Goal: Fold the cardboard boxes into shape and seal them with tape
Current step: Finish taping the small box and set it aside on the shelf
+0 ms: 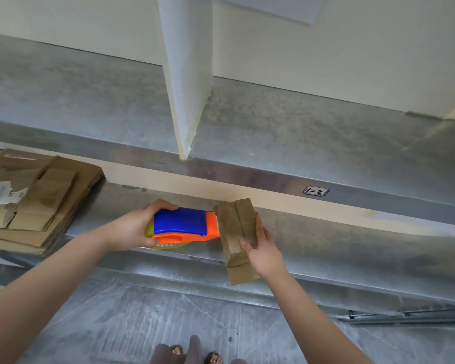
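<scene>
Now L hand (133,227) grips tape dispenser (183,225), its toothed edge touching box (235,232) held by R hand (263,249) at shelf (326,248) lip; flat cardboard stack (34,200) well left.

Light: soft, even, moderately bright; its source cannot be told. Glare: a pale sheen is running along the front lip of the lower shelf (184,269). Shadow: a faint, soft-edged patch is lying under the tape dispenser (181,224). Distortion: straight edges are bowing and stretching toward the corners. Sharpness: fine detail is smearing slightly throughout.
</scene>
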Tool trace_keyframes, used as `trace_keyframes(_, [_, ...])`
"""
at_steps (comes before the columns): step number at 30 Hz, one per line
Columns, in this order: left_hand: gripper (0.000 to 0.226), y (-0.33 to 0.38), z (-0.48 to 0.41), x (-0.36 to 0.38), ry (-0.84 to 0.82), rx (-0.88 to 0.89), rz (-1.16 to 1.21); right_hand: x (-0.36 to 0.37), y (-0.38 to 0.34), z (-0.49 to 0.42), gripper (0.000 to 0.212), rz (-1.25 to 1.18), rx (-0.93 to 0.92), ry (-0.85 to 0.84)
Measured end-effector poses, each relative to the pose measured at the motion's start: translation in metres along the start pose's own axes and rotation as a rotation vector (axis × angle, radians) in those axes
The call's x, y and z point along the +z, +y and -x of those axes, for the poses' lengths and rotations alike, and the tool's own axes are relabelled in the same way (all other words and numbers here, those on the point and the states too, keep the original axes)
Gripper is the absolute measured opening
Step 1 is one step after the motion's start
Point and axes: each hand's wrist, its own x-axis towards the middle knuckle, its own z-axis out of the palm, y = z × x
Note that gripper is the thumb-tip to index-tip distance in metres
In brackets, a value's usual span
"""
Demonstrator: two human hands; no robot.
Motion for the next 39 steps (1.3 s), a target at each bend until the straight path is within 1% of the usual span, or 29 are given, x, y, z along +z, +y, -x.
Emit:
trace_keyframes(5, [0.087, -0.004, -0.006, -0.01, -0.034, 0.056, -0.063, -0.002, -0.002, -0.004, 0.078, -0.015, 0.019, -0.033])
trace_keyframes(9, [0.099, -0.015, -0.008, -0.025, -0.079, 0.086, -0.1, -0.002, -0.006, -0.007, 0.075, -0.046, 0.041, -0.043])
trace_keyframes(12, [0.097, -0.019, -0.01, -0.028, -0.091, 0.114, -0.105, -0.001, -0.01, -0.006, 0.073, -0.045, 0.052, -0.022])
trace_keyframes(15, [0.086, -0.024, -0.008, -0.022, -0.065, 0.102, -0.041, 0.0, -0.011, -0.003, 0.072, -0.029, 0.06, -0.018])
trace_keyframes(17, [0.078, -0.027, -0.003, -0.013, -0.02, 0.076, -0.009, -0.001, -0.013, -0.002, 0.072, 0.04, 0.058, -0.03])
trace_keyframes(18, [0.078, -0.028, 0.0, -0.006, -0.006, 0.059, 0.02, -0.003, -0.014, -0.002, 0.073, 0.103, 0.049, -0.043])
trace_keyframes(20, [0.083, -0.027, 0.001, 0.007, -0.008, 0.053, 0.063, -0.005, -0.02, -0.002, 0.085, 0.204, 0.0, -0.06])
trace_keyframes(22, [0.087, -0.023, -0.003, 0.015, 0.001, 0.064, 0.058, -0.003, -0.025, 0.001, 0.107, 0.196, -0.053, -0.087])
trace_keyframes(24, [0.088, -0.021, -0.005, 0.019, 0.029, 0.063, 0.061, 0.003, -0.028, 0.006, 0.12, 0.184, -0.068, -0.11])
trace_keyframes(30, [0.101, -0.013, 0.005, 0.038, 0.089, -0.014, 0.088, 0.01, -0.023, 0.011, 0.119, 0.167, -0.031, 0.005])
trace_keyframes(32, [0.095, -0.015, 0.009, 0.041, 0.083, -0.016, 0.087, 0.013, -0.022, 0.011, 0.119, 0.145, 0.001, 0.024])
trace_keyframes(35, [0.076, -0.027, 0.018, 0.028, 0.085, -0.024, 0.046, 0.015, -0.022, 0.013, 0.118, 0.125, 0.023, 0.037])
trace_keyframes(39, [0.07, -0.044, 0.018, 0.012, 0.1, -0.016, -0.134, 0.017, -0.026, 0.014, 0.115, 0.099, 0.039, 0.033])
